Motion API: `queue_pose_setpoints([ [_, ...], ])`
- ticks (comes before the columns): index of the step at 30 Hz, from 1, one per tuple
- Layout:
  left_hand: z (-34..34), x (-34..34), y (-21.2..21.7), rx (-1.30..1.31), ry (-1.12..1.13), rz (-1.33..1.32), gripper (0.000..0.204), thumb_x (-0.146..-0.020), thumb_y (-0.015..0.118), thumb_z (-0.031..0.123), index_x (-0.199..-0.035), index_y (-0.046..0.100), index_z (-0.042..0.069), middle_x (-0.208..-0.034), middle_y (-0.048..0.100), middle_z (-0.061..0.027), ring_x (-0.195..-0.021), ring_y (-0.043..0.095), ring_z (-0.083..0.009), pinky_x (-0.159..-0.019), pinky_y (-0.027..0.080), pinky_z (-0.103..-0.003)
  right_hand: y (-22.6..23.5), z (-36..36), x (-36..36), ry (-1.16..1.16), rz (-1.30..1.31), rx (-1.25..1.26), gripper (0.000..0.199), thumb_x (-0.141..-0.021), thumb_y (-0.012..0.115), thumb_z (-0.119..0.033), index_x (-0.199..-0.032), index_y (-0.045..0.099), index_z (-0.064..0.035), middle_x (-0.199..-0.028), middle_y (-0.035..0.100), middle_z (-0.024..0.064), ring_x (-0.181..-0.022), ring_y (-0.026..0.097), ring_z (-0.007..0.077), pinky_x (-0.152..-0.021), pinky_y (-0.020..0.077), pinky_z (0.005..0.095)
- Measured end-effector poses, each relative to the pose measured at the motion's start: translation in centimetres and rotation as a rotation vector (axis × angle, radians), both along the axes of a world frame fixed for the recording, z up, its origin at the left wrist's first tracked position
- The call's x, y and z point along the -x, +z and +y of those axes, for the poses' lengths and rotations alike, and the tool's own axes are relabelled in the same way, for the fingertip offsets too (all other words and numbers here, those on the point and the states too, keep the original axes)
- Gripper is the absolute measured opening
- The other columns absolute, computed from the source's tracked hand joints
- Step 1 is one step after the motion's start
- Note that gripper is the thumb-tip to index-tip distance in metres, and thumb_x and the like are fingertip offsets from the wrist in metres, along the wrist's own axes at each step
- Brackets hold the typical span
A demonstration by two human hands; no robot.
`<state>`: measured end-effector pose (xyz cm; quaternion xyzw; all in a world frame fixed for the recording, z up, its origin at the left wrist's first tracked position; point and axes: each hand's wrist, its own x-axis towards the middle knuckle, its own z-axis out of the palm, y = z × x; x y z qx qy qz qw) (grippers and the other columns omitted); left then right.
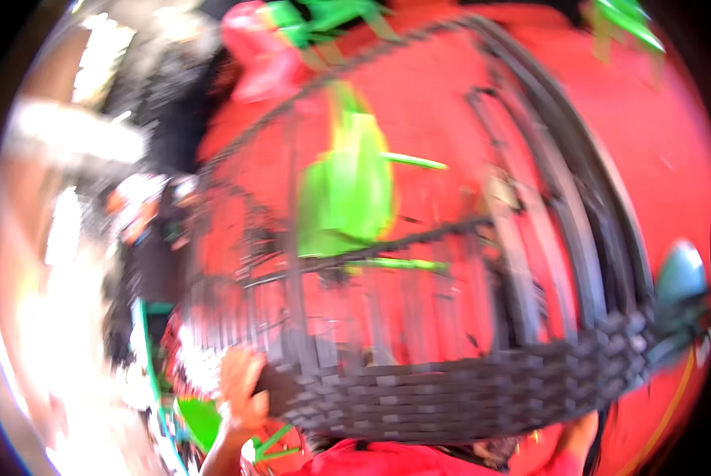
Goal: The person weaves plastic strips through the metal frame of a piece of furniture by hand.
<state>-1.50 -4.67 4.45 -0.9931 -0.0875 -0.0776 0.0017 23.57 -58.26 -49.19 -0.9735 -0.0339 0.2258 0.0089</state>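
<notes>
While motion blurs all, left hand (240, 393) clamps black woven basket (466, 393) rim; right hand (579, 432) at far edge, grip unclear; red sheet (673, 127) crowds close.

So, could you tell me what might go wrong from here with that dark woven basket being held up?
The left hand grips only the lower left rim of the dark woven plastic basket; no right hand shows clearly, so a one-sided grip could let the basket tip or slip.

The basket's open lattice fills the blurred view, hiding the floor, so footing may be hard to judge.

The green pieces against the red surface could catch in the gaps.
</notes>
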Motion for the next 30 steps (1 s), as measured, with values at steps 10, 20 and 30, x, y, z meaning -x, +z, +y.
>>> queue_pose_setpoints([
  [10, -3.3, -1.7, 1.8, 0.026, -0.039, -0.094, 0.051, -0.074, 0.061, 0.023, -0.121, 0.05, 0.008, -0.122, 0.049, -0.0138, -0.114, 0.046, -0.0308, -0.099, 0.031, -0.045, 13.3, 2.2, 0.2, 0.049, -0.084, -0.23, 0.04, -0.083, 0.057, -0.037, -0.117, 0.055, -0.0155, -0.112, 0.058, 0.0109, -0.115, 0.043, 0.0297, -0.094, 0.0332, 0.0462],
  [20, -4.8, 0.8, 0.7, -0.034, -0.192, -0.563, 0.04, -0.074, 0.065, 0.025, -0.108, 0.056, 0.005, -0.117, 0.049, -0.0154, -0.108, 0.048, -0.0345, -0.085, 0.041, -0.046, 33.1, 10.2, 8.6, 0.214, -0.048, -0.643, 0.037, -0.084, 0.056, -0.036, -0.114, 0.057, -0.0142, -0.11, 0.059, 0.0109, -0.109, 0.049, 0.0265, -0.093, 0.0357, 0.0421],
  [30, -26.2, -7.6, -13.9, 1.185, -1.056, -0.043, 0.066, -0.076, 0.061, 0.012, -0.132, 0.028, 0.002, -0.126, 0.038, -0.0186, -0.111, 0.047, -0.0273, -0.091, 0.038, -0.034, 44.2, 7.5, 15.3, 0.407, -0.258, -0.919, 0.018, -0.071, 0.065, -0.013, -0.083, 0.056, -0.0037, -0.079, 0.06, 0.0144, -0.067, 0.059, 0.0259, -0.059, 0.0465, 0.0361],
])
